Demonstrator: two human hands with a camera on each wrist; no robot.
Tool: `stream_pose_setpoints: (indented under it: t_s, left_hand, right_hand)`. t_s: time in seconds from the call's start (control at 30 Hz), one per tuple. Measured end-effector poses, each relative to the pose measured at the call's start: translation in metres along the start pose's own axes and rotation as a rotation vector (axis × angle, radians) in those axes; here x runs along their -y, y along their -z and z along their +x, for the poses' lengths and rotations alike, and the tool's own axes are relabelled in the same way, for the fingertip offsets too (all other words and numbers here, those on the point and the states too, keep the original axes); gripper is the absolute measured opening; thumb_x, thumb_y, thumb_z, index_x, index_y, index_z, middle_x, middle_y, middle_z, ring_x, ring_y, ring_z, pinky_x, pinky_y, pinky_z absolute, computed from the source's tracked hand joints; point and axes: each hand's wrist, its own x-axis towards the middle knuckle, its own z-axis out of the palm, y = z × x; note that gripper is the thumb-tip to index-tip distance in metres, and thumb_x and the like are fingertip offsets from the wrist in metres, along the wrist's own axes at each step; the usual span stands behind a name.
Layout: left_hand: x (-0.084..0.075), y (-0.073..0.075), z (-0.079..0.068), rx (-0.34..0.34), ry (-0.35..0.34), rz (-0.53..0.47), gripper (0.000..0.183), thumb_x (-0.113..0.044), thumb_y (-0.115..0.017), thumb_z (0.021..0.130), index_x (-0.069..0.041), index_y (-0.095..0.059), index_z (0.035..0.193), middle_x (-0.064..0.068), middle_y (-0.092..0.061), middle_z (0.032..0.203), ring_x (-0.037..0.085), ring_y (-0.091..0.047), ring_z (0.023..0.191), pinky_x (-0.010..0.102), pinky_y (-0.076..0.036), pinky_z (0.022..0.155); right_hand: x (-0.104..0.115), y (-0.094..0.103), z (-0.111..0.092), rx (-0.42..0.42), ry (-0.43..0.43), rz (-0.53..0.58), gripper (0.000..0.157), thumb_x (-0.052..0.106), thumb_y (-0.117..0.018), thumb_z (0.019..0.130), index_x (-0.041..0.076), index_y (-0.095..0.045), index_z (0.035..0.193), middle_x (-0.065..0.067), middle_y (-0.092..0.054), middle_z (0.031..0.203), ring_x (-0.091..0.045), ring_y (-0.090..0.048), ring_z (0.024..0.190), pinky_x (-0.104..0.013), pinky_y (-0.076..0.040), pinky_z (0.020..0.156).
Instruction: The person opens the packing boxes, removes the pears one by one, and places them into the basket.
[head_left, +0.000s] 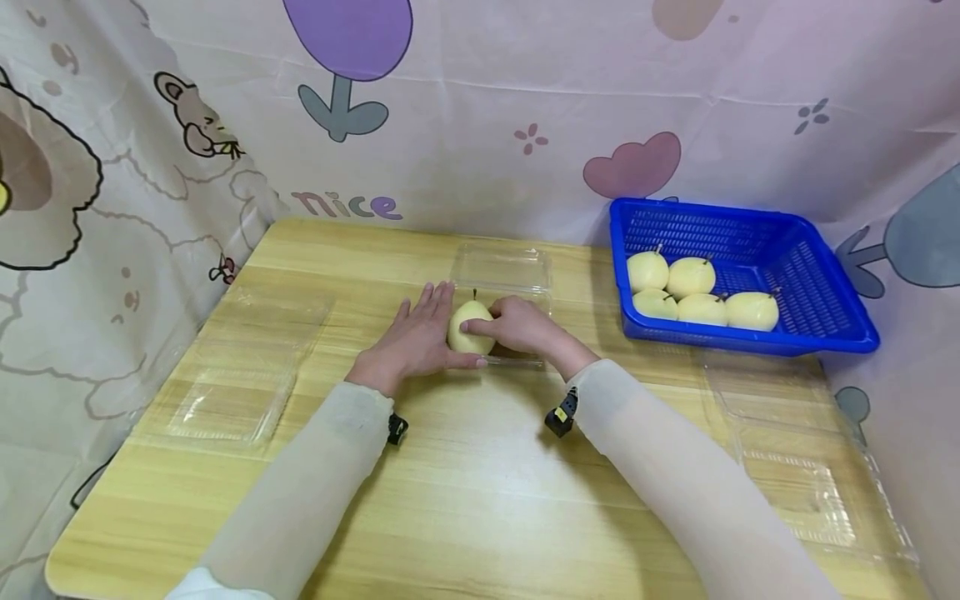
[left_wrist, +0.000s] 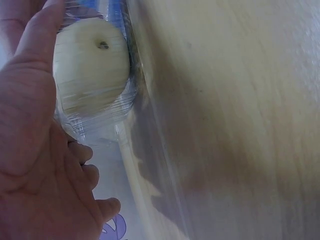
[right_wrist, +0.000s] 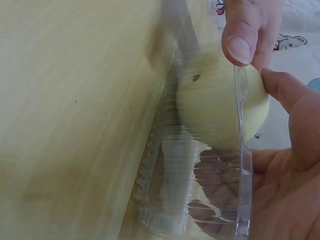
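A pale yellow pear stands stem up in the left part of a clear plastic box whose lid lies folded back. My right hand grips the pear from its right side, thumb across its front. Fingers straight, my left hand rests against the box's left side, with the thumb along its front rim. Through the clear wall, the left wrist view shows the pear's underside. In the right wrist view, the ridged box wall stands in front of part of the right hand.
Several pears lie in a blue plastic basket at the back right. One open clear box lies at the left of the wooden table, another at the right. A printed curtain hangs behind.
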Motion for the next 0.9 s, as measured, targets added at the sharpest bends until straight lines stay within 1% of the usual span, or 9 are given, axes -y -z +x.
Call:
stream_pose_setpoints:
  t_s: [0.07, 0.2, 0.27, 0.37, 0.5, 0.57, 0.73, 0.9]
  left_hand:
    - [0.000, 0.000, 0.000, 0.001, 0.003, -0.005, 0.142, -0.091, -0.062, 0.078, -0.008, 0.009, 0.169, 0.013, 0.003, 0.179, 0.031, 0.008, 0.165, 0.060, -0.001, 0.133]
    - [0.000, 0.000, 0.001, 0.005, 0.006, -0.010, 0.143, -0.091, -0.063, 0.078, -0.008, 0.009, 0.169, 0.013, 0.004, 0.178, 0.031, 0.008, 0.165, 0.060, -0.001, 0.133]
    - [0.000, 0.000, 0.001, 0.002, 0.005, -0.008, 0.143, -0.090, -0.064, 0.078, -0.008, 0.009, 0.169, 0.013, 0.004, 0.178, 0.032, 0.008, 0.165, 0.060, -0.002, 0.133]
    - [0.000, -0.001, 0.001, -0.005, -0.002, -0.004, 0.142, -0.087, -0.066, 0.079, -0.007, 0.009, 0.169, 0.015, 0.003, 0.178, 0.033, 0.007, 0.165, 0.061, -0.003, 0.132]
    - [0.000, -0.001, 0.000, -0.008, -0.008, -0.003, 0.143, -0.085, -0.069, 0.079, -0.006, 0.009, 0.168, 0.017, 0.002, 0.178, 0.034, 0.007, 0.165, 0.062, -0.002, 0.132]
    - [0.000, -0.001, 0.000, -0.006, -0.008, -0.006, 0.144, -0.085, -0.070, 0.078, -0.006, 0.010, 0.168, 0.017, 0.002, 0.178, 0.034, 0.007, 0.165, 0.062, -0.002, 0.132]
    - [0.000, -0.001, 0.000, -0.012, -0.011, -0.016, 0.144, -0.084, -0.071, 0.078, -0.006, 0.009, 0.168, 0.017, 0.002, 0.178, 0.035, 0.005, 0.165, 0.063, -0.002, 0.131]
    - [-0.002, 0.000, -0.001, -0.020, -0.007, -0.025, 0.142, -0.083, -0.072, 0.079, -0.007, 0.008, 0.169, 0.016, 0.001, 0.178, 0.034, 0.004, 0.165, 0.061, -0.003, 0.132]
  right_hand:
    - [-0.002, 0.000, 0.000, -0.010, 0.012, 0.017, 0.053, 0.060, -0.072, 0.093, 0.009, -0.071, 0.106, -0.005, -0.072, 0.094, -0.022, -0.063, 0.082, -0.033, -0.051, 0.072]
    - [-0.003, -0.001, -0.002, -0.038, 0.045, 0.033, 0.060, 0.051, -0.078, 0.090, 0.003, -0.068, 0.125, -0.009, -0.074, 0.109, -0.024, -0.067, 0.095, -0.039, -0.057, 0.084]
    - [-0.004, -0.001, -0.004, -0.052, 0.069, 0.017, 0.064, 0.047, -0.080, 0.090, 0.000, -0.065, 0.130, -0.011, -0.073, 0.112, -0.025, -0.067, 0.098, -0.040, -0.058, 0.086]
    - [-0.006, -0.002, -0.008, -0.068, 0.118, -0.051, 0.069, 0.044, -0.081, 0.089, -0.002, -0.062, 0.137, -0.014, -0.072, 0.117, -0.026, -0.067, 0.101, -0.041, -0.058, 0.087]
    - [-0.009, -0.003, -0.012, -0.098, 0.177, -0.154, 0.074, 0.043, -0.083, 0.088, -0.003, -0.060, 0.141, -0.017, -0.070, 0.122, -0.029, -0.065, 0.108, -0.042, -0.058, 0.089]
    - [-0.010, -0.003, -0.013, -0.118, 0.185, -0.170, 0.074, 0.042, -0.084, 0.086, -0.003, -0.060, 0.141, -0.018, -0.070, 0.124, -0.031, -0.065, 0.111, -0.044, -0.058, 0.090]
    - [-0.013, -0.005, -0.017, -0.162, 0.155, -0.180, 0.079, 0.040, -0.087, 0.085, -0.003, -0.057, 0.144, -0.020, -0.067, 0.132, -0.035, -0.063, 0.117, -0.048, -0.057, 0.097]
    - [-0.016, -0.005, -0.020, -0.212, 0.140, -0.220, 0.081, 0.040, -0.087, 0.085, -0.003, -0.054, 0.145, -0.021, -0.063, 0.138, -0.036, -0.060, 0.124, -0.050, -0.054, 0.105]
